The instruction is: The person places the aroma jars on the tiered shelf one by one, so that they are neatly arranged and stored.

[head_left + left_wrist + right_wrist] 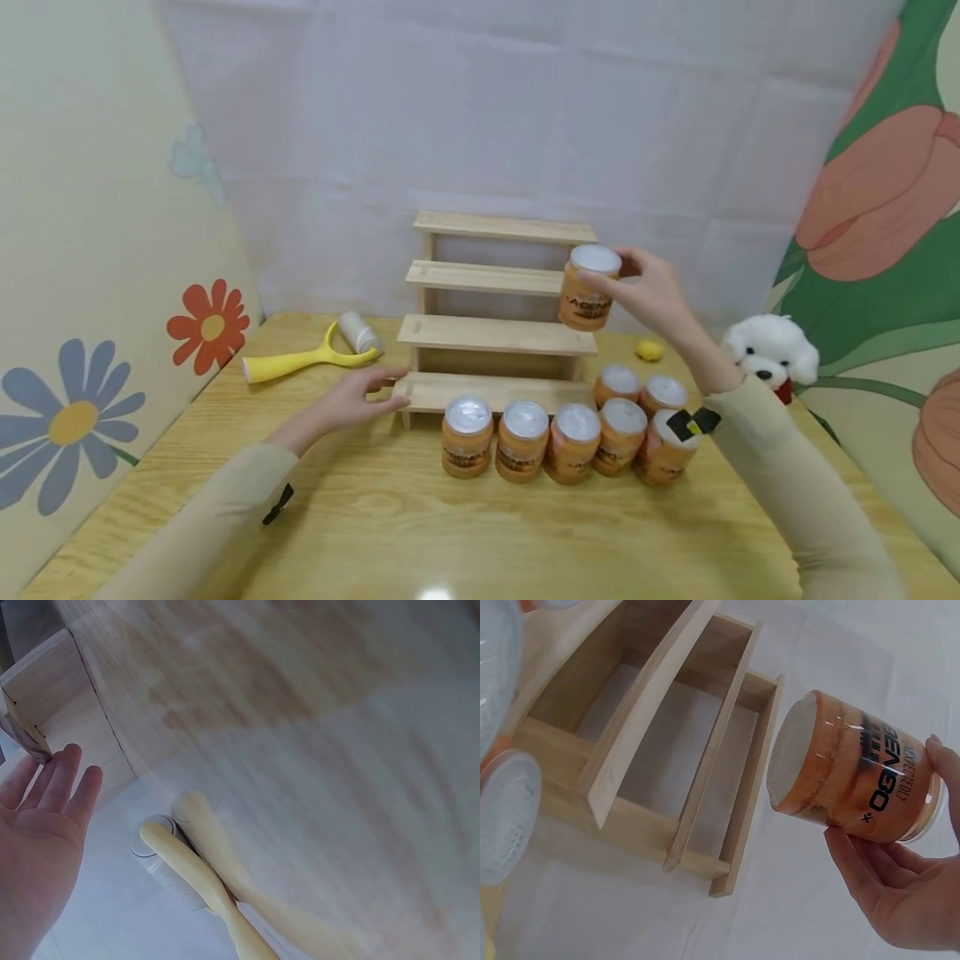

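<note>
Right hand point(651, 293) grips one glossy cylindrical can point(583, 304); left hand point(347, 402), fingers extended, touches a four-tier wooden rack point(495, 333). Seven similar cans point(467, 454) stand lower centre-right.

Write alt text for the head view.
A right hand holds an orange can up near the right end of a four-tier wooden stand; the left hand is at the left end of the bottom tier. Seven more cans stand in front and to the right.

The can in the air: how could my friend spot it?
On the table stands a wooden four-step rack. By its right end, near the upper steps, find an orange can. Only it is in the right hand; the other cans stand below.
</note>
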`<state>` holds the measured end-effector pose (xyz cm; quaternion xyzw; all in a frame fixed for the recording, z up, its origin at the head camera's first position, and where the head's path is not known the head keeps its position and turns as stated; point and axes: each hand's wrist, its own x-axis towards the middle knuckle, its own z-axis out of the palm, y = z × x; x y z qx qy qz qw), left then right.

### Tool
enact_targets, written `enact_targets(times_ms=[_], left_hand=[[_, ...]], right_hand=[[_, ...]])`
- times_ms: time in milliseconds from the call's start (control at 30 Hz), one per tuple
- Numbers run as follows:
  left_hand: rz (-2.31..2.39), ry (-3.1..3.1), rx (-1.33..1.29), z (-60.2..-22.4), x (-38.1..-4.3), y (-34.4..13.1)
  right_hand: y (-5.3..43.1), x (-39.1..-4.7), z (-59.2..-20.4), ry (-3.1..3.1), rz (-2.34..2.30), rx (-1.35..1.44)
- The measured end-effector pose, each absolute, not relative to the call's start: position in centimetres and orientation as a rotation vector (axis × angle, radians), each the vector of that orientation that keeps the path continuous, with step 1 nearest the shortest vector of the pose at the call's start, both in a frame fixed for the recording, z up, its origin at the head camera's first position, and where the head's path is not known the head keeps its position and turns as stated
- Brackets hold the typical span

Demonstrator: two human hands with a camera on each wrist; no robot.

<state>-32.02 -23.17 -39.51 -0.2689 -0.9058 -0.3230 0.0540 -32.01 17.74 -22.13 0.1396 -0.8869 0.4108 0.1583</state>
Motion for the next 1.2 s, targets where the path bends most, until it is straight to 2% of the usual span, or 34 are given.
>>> enact_targets(times_ms=[733, 1200], left_hand=[[-0.967, -2.718, -0.844, -39.4, -31.8, -22.9], [-0.974, -2.719, -0.842, -39.6, -31.1, -22.9]], right_hand=[[12.4, -37.1, -18.6, -2.422, 1.376, 0.485], [9.3, -40.8, -18.1, -2.308, 1.488, 0.436]])
